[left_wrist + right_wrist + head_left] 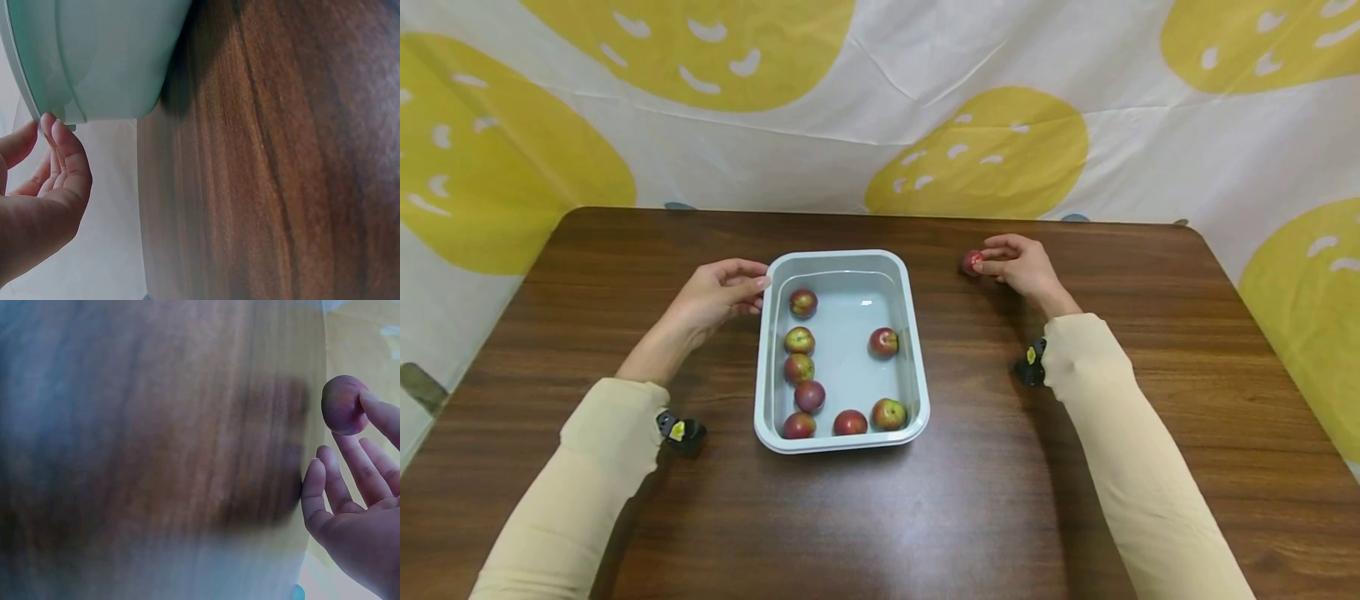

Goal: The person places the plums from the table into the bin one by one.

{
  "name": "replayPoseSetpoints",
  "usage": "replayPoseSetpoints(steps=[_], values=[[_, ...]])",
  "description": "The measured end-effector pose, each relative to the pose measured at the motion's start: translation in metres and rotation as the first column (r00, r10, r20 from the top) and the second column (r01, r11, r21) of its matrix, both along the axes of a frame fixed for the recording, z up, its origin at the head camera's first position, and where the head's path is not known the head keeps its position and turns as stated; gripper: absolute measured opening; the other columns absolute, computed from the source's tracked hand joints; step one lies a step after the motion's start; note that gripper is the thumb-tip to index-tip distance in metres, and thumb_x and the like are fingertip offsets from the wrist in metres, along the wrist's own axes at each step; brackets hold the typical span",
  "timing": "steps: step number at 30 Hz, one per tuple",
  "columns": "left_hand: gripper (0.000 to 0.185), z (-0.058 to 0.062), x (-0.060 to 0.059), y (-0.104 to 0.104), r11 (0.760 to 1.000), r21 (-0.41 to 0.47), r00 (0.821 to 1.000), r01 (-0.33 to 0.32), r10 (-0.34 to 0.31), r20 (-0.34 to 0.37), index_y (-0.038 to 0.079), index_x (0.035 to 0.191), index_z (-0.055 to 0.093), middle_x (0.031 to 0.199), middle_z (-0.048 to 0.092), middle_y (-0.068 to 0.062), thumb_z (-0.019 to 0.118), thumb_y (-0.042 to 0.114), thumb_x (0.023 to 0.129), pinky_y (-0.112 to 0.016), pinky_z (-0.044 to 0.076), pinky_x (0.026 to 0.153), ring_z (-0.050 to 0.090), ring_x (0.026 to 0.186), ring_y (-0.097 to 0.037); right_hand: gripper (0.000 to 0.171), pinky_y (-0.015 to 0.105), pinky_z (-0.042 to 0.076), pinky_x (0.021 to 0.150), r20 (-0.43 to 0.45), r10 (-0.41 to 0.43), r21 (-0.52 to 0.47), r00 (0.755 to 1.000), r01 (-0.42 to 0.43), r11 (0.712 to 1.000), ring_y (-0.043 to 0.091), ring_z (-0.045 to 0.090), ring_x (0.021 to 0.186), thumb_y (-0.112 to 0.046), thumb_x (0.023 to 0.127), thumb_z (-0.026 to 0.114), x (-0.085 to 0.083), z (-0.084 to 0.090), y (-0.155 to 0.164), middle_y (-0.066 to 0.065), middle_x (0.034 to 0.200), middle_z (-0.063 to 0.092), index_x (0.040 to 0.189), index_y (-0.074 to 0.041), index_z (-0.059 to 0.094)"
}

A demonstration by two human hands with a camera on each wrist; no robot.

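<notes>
A pale grey-green plastic tub (842,260) stands on the table with several red and yellow-green plums (809,397) lying in it, mostly along its left and near walls. At the tub's far left, my left hand (718,293) pinches the rim between thumb and fingers; the left wrist view shows the fingertips (49,122) right at the lip. To the right of the tub, my right hand (1021,268) holds a dark red plum (972,262) between thumb and fingertips. In the right wrist view this plum (344,405) is clear of the tabletop, with the other fingers loosely bent below it.
The brown wood-grain table (1135,392) has rounded far corners. Behind it hangs a white cloth (775,158) printed with large yellow shapes. Small black devices (1032,363) sit at both wrists, below pale yellow sleeves (1120,433).
</notes>
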State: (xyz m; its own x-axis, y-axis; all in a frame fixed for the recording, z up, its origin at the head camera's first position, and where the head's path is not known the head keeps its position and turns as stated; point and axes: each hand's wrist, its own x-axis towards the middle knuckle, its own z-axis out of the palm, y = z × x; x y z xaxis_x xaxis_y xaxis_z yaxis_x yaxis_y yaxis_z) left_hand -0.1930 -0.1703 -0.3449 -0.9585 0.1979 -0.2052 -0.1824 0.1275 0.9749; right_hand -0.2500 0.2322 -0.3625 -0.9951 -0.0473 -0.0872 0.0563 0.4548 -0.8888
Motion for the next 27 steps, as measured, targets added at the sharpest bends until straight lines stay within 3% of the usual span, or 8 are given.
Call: replayPoseSetpoints(steps=[8,15,20,27], values=[[0.037,0.000,0.000,0.000,1.000,-0.007,1.000,0.003,-0.003,-0.006,-0.010,0.119,0.046,0.079,0.063,0.001,0.057,0.012,0.090,-0.027,0.053,0.069,0.059,0.067,-0.009,0.046,0.025,0.051,0.063,0.006,0.017,0.009,1.000,-0.017,1.000,0.000,0.058,0.071,-0.009,0.083,0.068,0.004,0.012,0.000,0.013,0.106,0.063,0.121,0.006,0.049],[0.037,0.000,0.000,0.000,1.000,-0.005,1.000,0.002,-0.002,-0.003,-0.010,0.118,0.047,0.079,0.063,0.001,0.057,0.012,0.090,-0.028,0.053,0.070,0.059,0.067,-0.009,0.046,0.030,0.051,0.065,-0.007,0.056,0.079,0.998,-0.055,0.995,0.001,0.058,0.073,-0.014,0.083,0.068,0.007,0.025,0.003,0.007,0.102,0.065,0.123,0.003,0.050],[0.037,0.000,0.000,0.000,1.000,0.000,1.000,0.002,-0.002,-0.001,-0.010,0.119,0.046,0.079,0.063,0.001,0.057,0.012,0.090,-0.027,0.053,0.068,0.059,0.067,-0.009,0.045,0.028,0.051,0.066,-0.013,0.082,0.087,0.997,-0.081,0.993,0.001,0.059,0.074,-0.014,0.082,0.069,0.009,0.036,0.002,0.003,0.098,0.066,0.121,0.001,0.051],[0.037,-0.001,0.000,-0.001,1.000,-0.002,1.000,0.004,-0.004,-0.002,-0.010,0.119,0.046,0.079,0.063,0.001,0.057,0.011,0.091,-0.027,0.053,0.069,0.059,0.067,-0.009,0.045,0.022,0.050,0.066,-0.004,0.115,0.098,0.993,-0.115,0.989,0.003,0.060,0.077,-0.016,0.082,0.070,0.016,0.054,-0.002,0.009,0.105,0.064,0.120,-0.001,0.053]])
